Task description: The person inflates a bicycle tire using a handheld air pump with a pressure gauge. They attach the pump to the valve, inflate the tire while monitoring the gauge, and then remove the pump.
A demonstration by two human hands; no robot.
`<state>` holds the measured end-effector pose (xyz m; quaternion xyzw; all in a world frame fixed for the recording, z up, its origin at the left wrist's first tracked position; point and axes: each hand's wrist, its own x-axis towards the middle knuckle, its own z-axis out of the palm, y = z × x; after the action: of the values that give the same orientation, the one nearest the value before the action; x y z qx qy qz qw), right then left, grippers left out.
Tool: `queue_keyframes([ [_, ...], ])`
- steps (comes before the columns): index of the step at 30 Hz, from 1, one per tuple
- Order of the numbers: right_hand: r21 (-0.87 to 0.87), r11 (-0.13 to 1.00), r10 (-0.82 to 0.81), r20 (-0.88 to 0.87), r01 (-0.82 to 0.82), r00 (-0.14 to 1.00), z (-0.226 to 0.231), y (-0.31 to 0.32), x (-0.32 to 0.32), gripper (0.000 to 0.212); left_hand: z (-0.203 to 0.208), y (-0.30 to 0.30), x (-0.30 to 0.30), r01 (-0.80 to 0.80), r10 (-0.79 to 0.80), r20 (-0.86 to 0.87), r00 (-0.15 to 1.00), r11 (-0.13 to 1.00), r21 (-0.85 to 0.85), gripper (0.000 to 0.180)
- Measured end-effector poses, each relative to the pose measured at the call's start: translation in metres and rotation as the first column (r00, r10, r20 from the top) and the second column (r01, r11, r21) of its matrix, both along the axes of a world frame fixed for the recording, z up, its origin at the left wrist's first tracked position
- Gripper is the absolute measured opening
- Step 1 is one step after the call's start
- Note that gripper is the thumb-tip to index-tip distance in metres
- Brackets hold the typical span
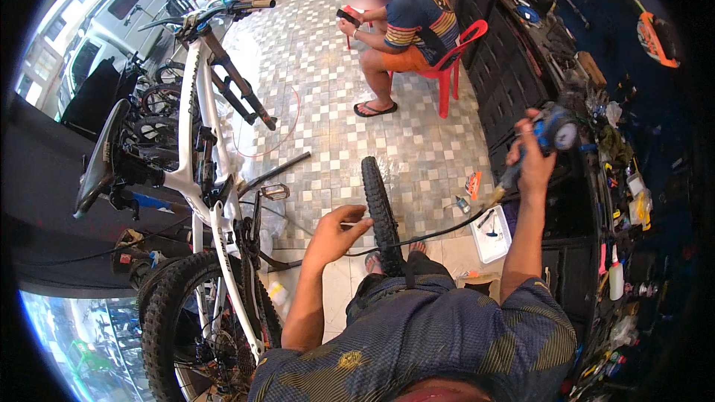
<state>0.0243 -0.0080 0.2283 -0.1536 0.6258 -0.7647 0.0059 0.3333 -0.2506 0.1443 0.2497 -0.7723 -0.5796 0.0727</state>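
Note:
In my raised right hand [533, 160] is a tyre inflator [557, 131] with a blue body and a round dial gauge. My fingers are wrapped round it. A black air hose [447, 232] runs from its lower end across to the left, passing over the wheel. My left hand [339, 235] is beside the knobbly black tyre [380, 205] of a wheel standing upright before my legs. Its thumb and fingers are apart and point at the tyre; whether they touch it I cannot tell. The wheel's lower part is hidden by my clothes.
A white mountain bike frame [195, 126] with a fork and rear wheel stands at my left. Ahead, a person [417, 22] sits on a red chair [445, 89]. A white tray [491, 234] lies by the dark cabinets [514, 67] on the right, below a tool-covered bench.

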Motion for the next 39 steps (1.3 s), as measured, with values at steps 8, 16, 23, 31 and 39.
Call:
queue_keyframes([
  [8,-0.370,0.929,-0.275,-0.666,0.014,0.693,0.100,0.031,-0.050,0.022,-0.078,0.005,0.035,0.033,-0.037,0.284,0.958,0.999,0.022,0.054],
  [16,0.593,0.685,0.551,-0.801,0.423,0.232,0.091,0.000,-0.065,0.061,-0.092,0.012,0.044,0.023,0.009,0.289,0.957,0.994,-0.108,0.057],
  [23,0.929,-0.353,0.849,0.268,0.110,0.455,-0.142,-0.045,0.004,0.051,-0.106,0.019,0.042,0.049,-0.021,0.309,0.951,0.995,-0.084,0.056],
  [31,0.936,-0.343,0.861,0.348,-0.082,0.370,-0.264,-0.027,0.083,0.047,-0.171,0.024,0.059,-0.178,0.168,0.225,0.960,0.984,0.026,0.053],
  [39,0.936,-0.001,0.826,0.198,-0.351,0.527,-0.183,-0.052,0.103,0.059,-0.164,0.001,0.025,-0.362,0.347,0.132,0.929,0.768,0.528,0.035],
])
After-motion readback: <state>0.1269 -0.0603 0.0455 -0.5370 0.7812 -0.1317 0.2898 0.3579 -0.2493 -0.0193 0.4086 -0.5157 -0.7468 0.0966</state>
